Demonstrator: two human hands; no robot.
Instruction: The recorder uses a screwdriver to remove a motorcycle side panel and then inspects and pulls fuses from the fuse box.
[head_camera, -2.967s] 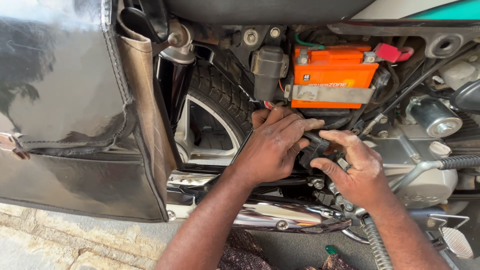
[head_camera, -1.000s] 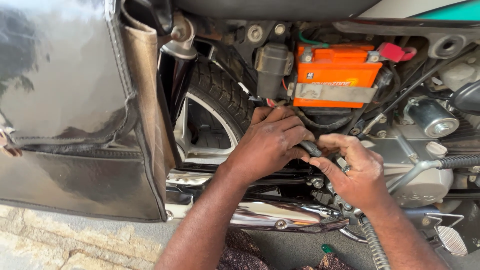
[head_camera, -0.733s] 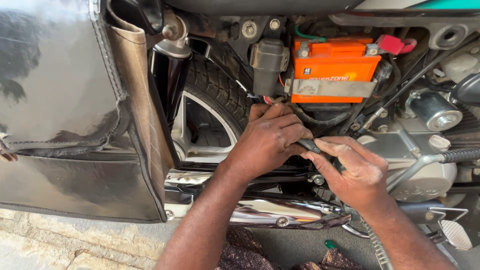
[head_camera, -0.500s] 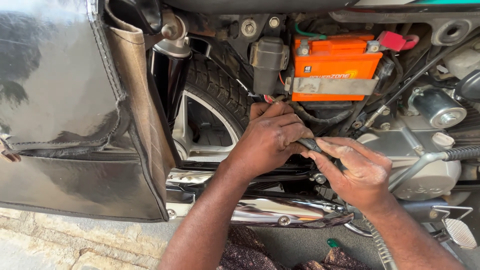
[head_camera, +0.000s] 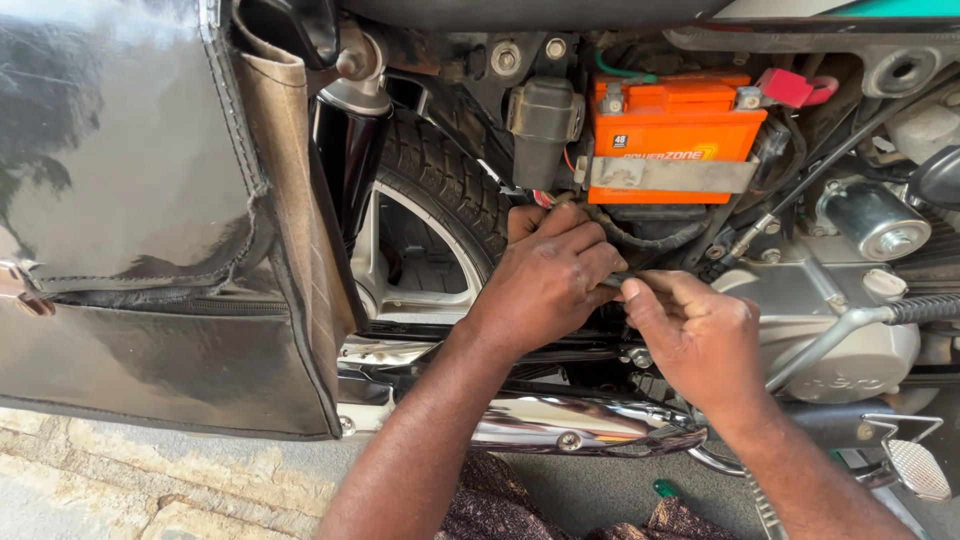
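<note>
My left hand (head_camera: 548, 285) is curled around a dark cable or hose end just below the orange battery (head_camera: 668, 138) of a motorcycle. My right hand (head_camera: 698, 335) pinches the same dark part (head_camera: 618, 281) from the right, fingertips touching the left hand's fingers. What the part connects to is hidden behind both hands. A black ribbed hose (head_camera: 640, 238) loops under the battery right above my knuckles.
A black saddlebag (head_camera: 150, 250) hangs at left beside the rear tyre (head_camera: 440, 190). A chrome exhaust pipe (head_camera: 570, 430) runs below my arms. The engine casing (head_camera: 840, 320), starter motor (head_camera: 875, 220), kick lever (head_camera: 850, 325) and footpeg (head_camera: 915, 465) sit at right. Paved ground shows at bottom left.
Both hands have stayed at the same spot under the battery. The right hand's fingers have shifted slightly up towards the left hand. The camera has drifted a little.
</note>
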